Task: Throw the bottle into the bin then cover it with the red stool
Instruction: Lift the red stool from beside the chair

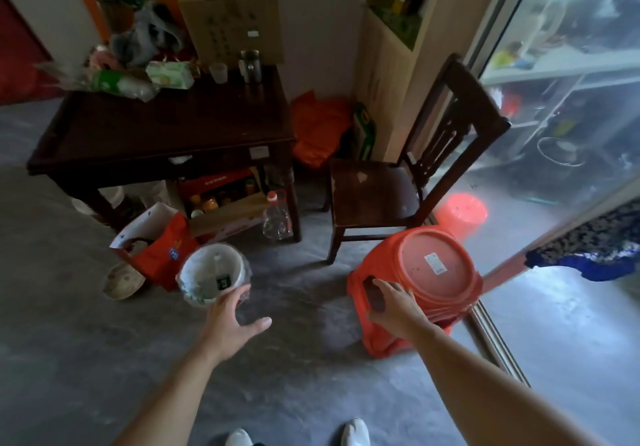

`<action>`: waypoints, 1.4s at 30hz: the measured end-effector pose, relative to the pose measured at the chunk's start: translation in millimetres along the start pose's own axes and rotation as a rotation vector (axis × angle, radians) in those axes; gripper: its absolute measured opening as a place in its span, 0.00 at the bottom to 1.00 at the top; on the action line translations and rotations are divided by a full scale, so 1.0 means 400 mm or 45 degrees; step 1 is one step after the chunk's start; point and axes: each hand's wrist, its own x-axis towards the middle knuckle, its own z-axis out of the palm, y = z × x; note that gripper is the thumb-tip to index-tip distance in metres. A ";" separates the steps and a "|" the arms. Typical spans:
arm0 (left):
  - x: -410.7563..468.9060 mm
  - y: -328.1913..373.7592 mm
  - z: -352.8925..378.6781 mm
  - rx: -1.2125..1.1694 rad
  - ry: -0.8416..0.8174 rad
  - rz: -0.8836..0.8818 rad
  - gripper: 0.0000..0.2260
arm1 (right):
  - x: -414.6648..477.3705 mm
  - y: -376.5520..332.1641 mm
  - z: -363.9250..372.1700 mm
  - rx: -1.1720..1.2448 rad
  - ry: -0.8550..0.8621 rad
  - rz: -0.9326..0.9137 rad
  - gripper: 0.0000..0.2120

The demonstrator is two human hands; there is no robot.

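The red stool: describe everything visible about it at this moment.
The red stool looks like moulded plastic, with a round seat bearing a small white sticker and a cut-out opening in its side. It stands tilted on the grey floor before the wooden chair, seat facing the camera. The right hand rests on its side by the opening.

Dark wooden table [166,130] cluttered with boxes, dark wooden chair [377,196] beside it, red bag [162,255] on concrete floor [294,393]

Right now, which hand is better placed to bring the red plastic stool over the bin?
The right hand: its fingers already rest on the tilted red plastic stool by a side opening. The left hand is open and empty beside the white-lined bin.
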 end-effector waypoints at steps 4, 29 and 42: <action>-0.025 0.060 0.065 0.014 -0.032 -0.026 0.35 | -0.031 0.104 -0.040 0.069 0.022 0.073 0.38; 0.055 0.196 0.240 0.257 -0.178 0.001 0.37 | -0.033 0.246 -0.128 -0.027 0.036 0.103 0.38; 0.065 0.421 0.496 0.289 -0.040 -0.145 0.37 | 0.108 0.518 -0.303 -0.121 -0.070 -0.094 0.38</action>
